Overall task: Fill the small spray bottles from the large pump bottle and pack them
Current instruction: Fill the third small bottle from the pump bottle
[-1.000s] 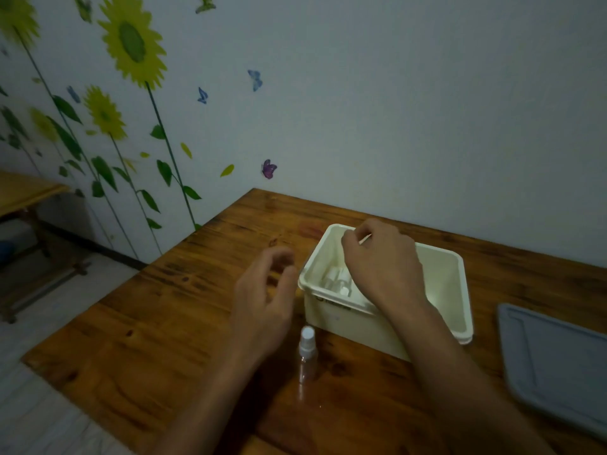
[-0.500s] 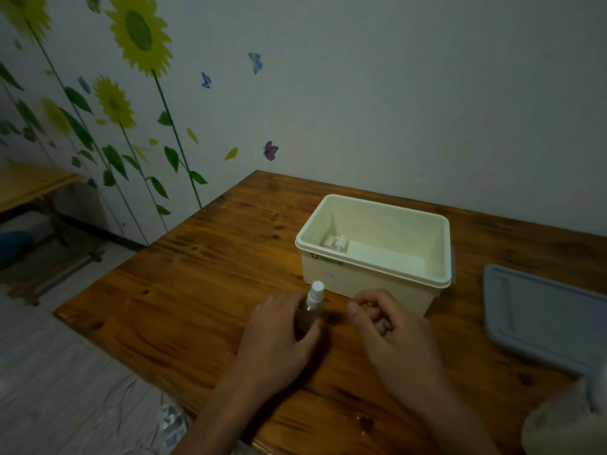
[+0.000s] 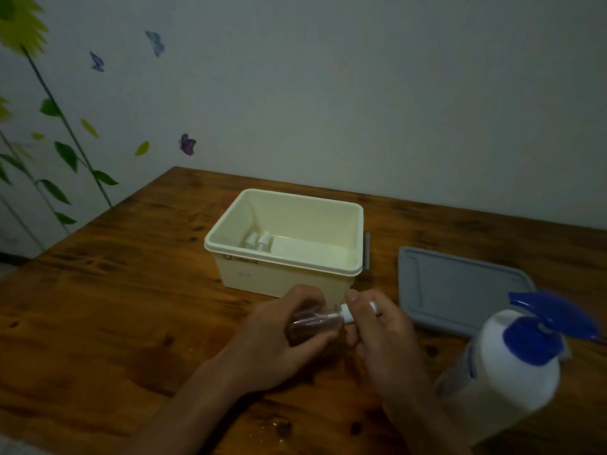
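Note:
A small clear spray bottle (image 3: 313,323) lies tilted sideways above the table, in front of the cream box. My left hand (image 3: 279,343) grips its clear body. My right hand (image 3: 377,336) pinches its white spray cap (image 3: 348,314), which points right. The large white pump bottle (image 3: 512,366) with a blue pump head stands at the near right, beside my right forearm. Inside the cream box (image 3: 285,257), two more small spray bottles (image 3: 259,241) lie at the left end, only their white caps showing.
A grey box lid (image 3: 460,287) lies flat on the wooden table (image 3: 115,307) to the right of the box. The wall stands just behind the table. The table's left edge drops off to the floor.
My left hand took the upright small bottle off the table and tipped it sideways. My right hand came out of the box and closed on its cap. The pump bottle has come into view.

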`<action>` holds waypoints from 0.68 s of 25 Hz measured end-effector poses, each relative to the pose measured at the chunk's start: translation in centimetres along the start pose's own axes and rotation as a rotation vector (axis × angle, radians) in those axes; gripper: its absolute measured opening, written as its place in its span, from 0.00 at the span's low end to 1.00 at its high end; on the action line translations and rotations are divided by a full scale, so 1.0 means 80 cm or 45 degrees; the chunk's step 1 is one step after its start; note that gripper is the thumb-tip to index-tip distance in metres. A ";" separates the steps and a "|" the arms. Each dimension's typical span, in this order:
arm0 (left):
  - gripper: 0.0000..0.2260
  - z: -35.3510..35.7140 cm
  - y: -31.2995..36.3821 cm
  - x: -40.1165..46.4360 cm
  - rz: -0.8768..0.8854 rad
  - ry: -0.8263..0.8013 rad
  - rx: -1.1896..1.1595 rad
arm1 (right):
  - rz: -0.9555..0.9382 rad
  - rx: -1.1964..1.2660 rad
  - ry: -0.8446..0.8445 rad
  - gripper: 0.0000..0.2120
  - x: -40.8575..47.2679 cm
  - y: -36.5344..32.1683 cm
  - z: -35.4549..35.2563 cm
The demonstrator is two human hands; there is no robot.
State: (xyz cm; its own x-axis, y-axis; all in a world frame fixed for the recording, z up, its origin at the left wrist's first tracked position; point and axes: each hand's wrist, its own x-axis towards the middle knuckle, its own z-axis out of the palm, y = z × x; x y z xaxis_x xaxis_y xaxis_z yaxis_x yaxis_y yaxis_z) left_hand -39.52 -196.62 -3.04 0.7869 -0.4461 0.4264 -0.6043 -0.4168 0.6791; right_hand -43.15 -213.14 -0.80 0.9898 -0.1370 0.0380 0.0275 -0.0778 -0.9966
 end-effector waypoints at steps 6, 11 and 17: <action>0.08 -0.013 -0.001 0.005 -0.230 0.013 -0.488 | -0.029 -0.018 -0.171 0.06 -0.007 -0.002 0.001; 0.11 -0.016 -0.004 0.001 -0.262 -0.022 -0.599 | -0.006 -0.026 -0.131 0.06 -0.006 -0.007 0.001; 0.12 -0.017 -0.004 0.001 -0.285 -0.032 -0.598 | 0.055 0.052 -0.210 0.03 -0.007 -0.009 -0.007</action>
State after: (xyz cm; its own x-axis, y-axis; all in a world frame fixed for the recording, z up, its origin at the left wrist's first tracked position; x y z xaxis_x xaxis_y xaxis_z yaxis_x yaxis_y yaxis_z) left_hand -39.12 -195.46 -2.42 0.8835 -0.4084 0.2296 -0.2960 -0.1065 0.9492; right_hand -43.78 -213.56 -0.08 0.9996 0.0247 -0.0139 -0.0130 -0.0347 -0.9993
